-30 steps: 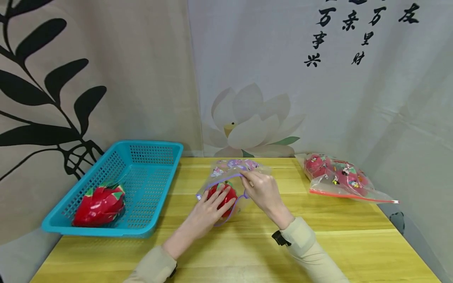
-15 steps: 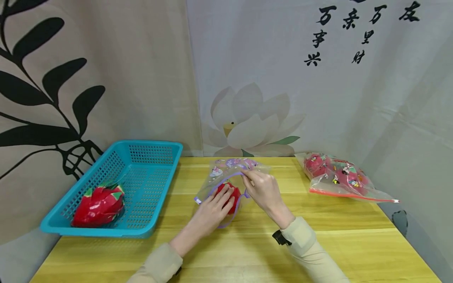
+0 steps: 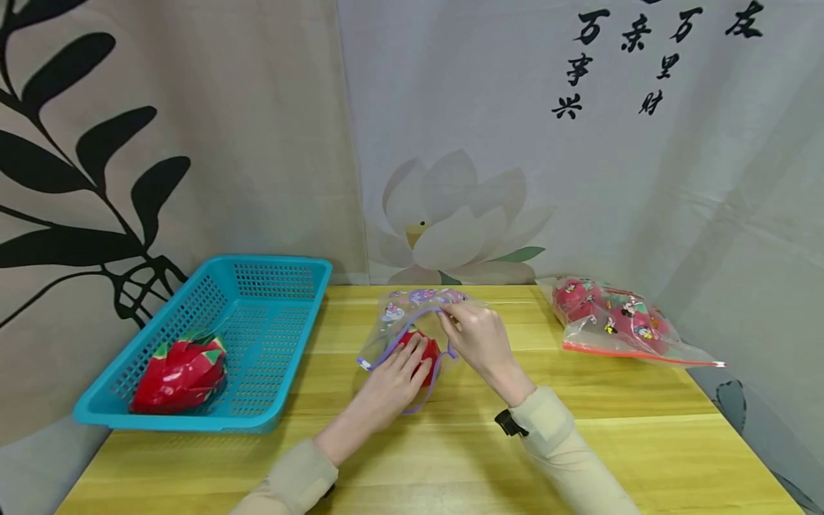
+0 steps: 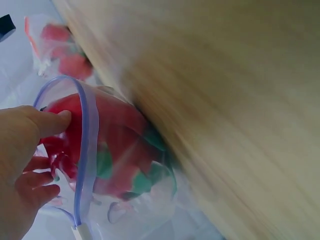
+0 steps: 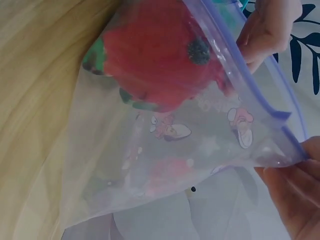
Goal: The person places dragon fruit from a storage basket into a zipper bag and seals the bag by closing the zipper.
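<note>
A glossy red dragon fruit with green tips lies in the mouth of a clear zip bag that has a purple rim and cartoon prints. My left hand holds the dragon fruit from the left, its thumb and fingers spread round the near end inside the rim. In the left wrist view, thin film covers the fruit's far part. My right hand pinches the bag's purple rim at the right and keeps the mouth raised. The right wrist view shows the dragon fruit through the film; my left fingertips are partly hidden there.
A blue perforated basket at the left holds another dragon fruit. At the back right lies a zip bag with a red-orange rim, with red fruit inside. Everything stands on a wooden table before a printed cloth.
My left hand has shifted slightly right with the dragon fruit, going further into the bag's mouth. My right hand has stayed nearly in place on the rim.
</note>
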Available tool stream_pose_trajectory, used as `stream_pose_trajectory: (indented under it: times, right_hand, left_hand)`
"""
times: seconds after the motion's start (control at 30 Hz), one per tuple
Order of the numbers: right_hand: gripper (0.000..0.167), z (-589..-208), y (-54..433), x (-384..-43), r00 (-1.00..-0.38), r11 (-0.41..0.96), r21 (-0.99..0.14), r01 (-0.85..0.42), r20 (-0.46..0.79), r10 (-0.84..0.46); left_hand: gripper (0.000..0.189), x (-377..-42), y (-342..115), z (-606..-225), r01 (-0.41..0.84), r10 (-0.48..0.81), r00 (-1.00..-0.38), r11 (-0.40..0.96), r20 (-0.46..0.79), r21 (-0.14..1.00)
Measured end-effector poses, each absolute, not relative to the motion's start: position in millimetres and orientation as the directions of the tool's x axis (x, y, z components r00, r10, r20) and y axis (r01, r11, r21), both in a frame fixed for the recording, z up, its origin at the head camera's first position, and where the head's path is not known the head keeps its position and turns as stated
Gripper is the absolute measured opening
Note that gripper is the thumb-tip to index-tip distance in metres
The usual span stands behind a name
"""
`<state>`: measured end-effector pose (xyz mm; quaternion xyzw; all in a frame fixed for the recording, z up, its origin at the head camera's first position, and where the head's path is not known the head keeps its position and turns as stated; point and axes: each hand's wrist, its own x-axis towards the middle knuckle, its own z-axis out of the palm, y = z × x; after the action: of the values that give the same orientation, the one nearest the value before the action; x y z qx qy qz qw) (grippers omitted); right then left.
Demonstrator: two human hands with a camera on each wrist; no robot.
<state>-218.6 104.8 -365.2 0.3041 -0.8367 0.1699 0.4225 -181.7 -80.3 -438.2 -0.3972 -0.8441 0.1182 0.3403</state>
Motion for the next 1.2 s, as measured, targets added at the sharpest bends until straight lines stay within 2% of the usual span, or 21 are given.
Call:
stream_pose_trajectory:
  times: [0.13, 0.5, 0.8, 1.03, 1.2]
  right_hand:
    - [0.009, -363.8, 105.2, -222.2, -0.458, 0.749, -0.023, -0.662, 0.804, -0.380]
    - [0.007, -353.3, 104.0, -231.3, -0.453, 0.734, -0.007, -0.679, 0.791, -0.411]
    - [0.006, -354.2, 109.1, -231.2, -0.464, 0.745, -0.011, -0.667, 0.788, -0.405]
    - [0.008, -361.6, 119.3, -228.6, -0.487, 0.760, -0.025, -0.649, 0.781, -0.390]
    - [0.010, -362.6, 121.0, -228.1, -0.473, 0.759, -0.011, -0.651, 0.788, -0.395]
  left_hand:
    - [0.048, -184.5, -75.9, -439.1, 0.583, 0.746, -0.448, 0.662, 0.493, -0.471]
    - [0.065, -188.6, -70.5, -435.0, 0.595, 0.730, -0.507, 0.682, 0.459, -0.426]
    - [0.061, -194.2, -70.8, -437.1, 0.549, 0.661, -0.513, 0.743, 0.547, -0.383]
    - [0.058, -194.0, -71.8, -436.0, 0.503, 0.647, -0.555, 0.762, 0.523, -0.408]
    - [0.051, -197.3, -68.6, -437.5, 0.499, 0.651, -0.535, 0.758, 0.538, -0.421]
